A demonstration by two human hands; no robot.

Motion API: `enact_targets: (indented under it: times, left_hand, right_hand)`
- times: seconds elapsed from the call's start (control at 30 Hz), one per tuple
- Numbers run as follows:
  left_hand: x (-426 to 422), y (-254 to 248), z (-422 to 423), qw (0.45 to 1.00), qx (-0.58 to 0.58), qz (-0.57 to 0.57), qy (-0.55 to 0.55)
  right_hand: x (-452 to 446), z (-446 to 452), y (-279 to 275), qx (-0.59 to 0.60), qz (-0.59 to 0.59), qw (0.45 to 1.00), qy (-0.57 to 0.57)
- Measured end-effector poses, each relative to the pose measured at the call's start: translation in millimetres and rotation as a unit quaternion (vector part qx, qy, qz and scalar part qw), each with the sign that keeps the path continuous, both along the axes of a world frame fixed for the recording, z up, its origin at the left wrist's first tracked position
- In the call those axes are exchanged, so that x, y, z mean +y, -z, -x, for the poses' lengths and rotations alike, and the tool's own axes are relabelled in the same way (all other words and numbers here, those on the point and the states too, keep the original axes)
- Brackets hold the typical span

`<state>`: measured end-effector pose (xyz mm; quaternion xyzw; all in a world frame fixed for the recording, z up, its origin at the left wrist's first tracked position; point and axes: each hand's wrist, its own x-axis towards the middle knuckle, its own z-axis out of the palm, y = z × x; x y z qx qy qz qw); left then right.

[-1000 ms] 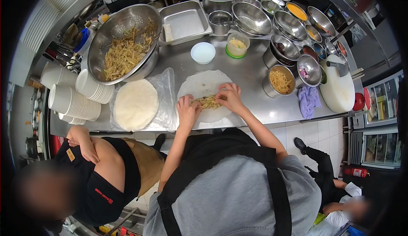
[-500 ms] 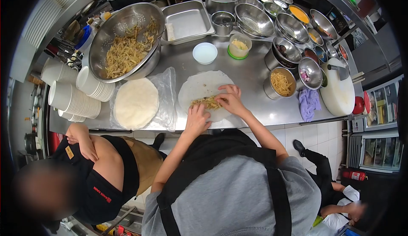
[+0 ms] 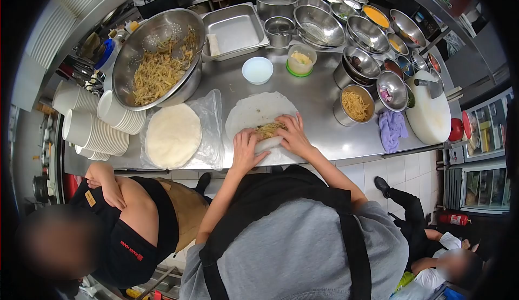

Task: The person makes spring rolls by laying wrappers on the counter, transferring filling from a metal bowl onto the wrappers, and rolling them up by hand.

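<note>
Wrapper [image 3: 260, 105] now folded up nearside against filling [image 3: 269, 130].

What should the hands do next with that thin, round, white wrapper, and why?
Probably draw the raised near edge of the wrapper over the shredded, yellow-brown filling: the bare left hand and bare right hand are at that fold, while the filling's top shows uncovered and flat wrapper lies beyond.
</note>
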<state>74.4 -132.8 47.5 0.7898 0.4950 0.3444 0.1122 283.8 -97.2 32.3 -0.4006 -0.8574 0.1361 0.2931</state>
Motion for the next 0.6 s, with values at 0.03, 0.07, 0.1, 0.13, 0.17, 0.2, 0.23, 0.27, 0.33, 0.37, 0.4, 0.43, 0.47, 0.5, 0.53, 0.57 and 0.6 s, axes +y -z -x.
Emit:
enact_targets:
  times: [0.03,0.07,0.1,0.13,0.17,0.2,0.23,0.27,0.33,0.37,0.4,0.43,0.47,0.5,0.53,0.57,0.6]
  left_hand:
    - [1,5,2,1.000,-0.002,-0.003,0.001]
    - [3,10,5,1.000,-0.003,-0.005,0.001]
    - [6,14,8,1.000,-0.013,-0.007,0.004]
    - [10,18,12,1.000,-0.022,-0.008,0.008]
    - [13,21,14,0.999,-0.032,-0.010,0.011]
    - [14,22,16,0.999,-0.035,-0.007,0.019]
    - [15,22,18,0.999,-0.038,-0.003,0.027]
    - [16,22,18,0.999,-0.040,0.000,0.035]
    - [16,24,17,0.998,-0.061,0.001,0.028]
    - [16,25,17,0.997,-0.072,0.001,0.024]
    - [17,24,17,0.997,-0.078,0.005,0.024]
    - [18,22,16,0.996,-0.085,0.009,0.023]
    - [18,21,16,0.995,-0.092,0.013,0.022]
    - [19,21,16,0.995,-0.096,0.020,0.020]
    - [19,21,16,0.994,-0.101,0.026,0.018]
    - [20,21,17,0.994,-0.106,0.032,0.016]
    - [21,21,17,0.993,-0.114,0.038,0.013]
  right_hand:
    - [1,0,2,0.014,0.011,1.000,0.006]
    - [2,-1,5,0.020,0.023,0.999,0.009]
    - [2,-1,8,0.027,0.037,0.999,0.012]
    - [3,-2,12,0.033,0.051,0.998,0.014]
    - [4,-3,15,0.040,0.048,0.998,0.012]
    - [4,-3,16,0.047,0.044,0.998,0.011]
    - [6,-4,16,0.053,0.041,0.998,0.010]
    - [6,-5,17,0.054,0.037,0.998,0.010]
    - [7,-8,15,0.055,0.030,0.998,0.009]
    - [8,-9,15,0.058,0.030,0.998,0.013]
    - [9,-10,14,0.060,0.030,0.998,0.016]
    - [10,-10,14,0.063,0.030,0.997,0.020]
    - [11,-9,13,0.064,0.027,0.997,0.021]
    - [13,-9,11,0.064,0.024,0.997,0.024]
    - [15,-8,10,0.064,0.020,0.997,0.026]
    - [17,-7,11,0.081,0.035,0.996,0.027]
    - [19,-6,12,0.099,0.050,0.993,0.027]
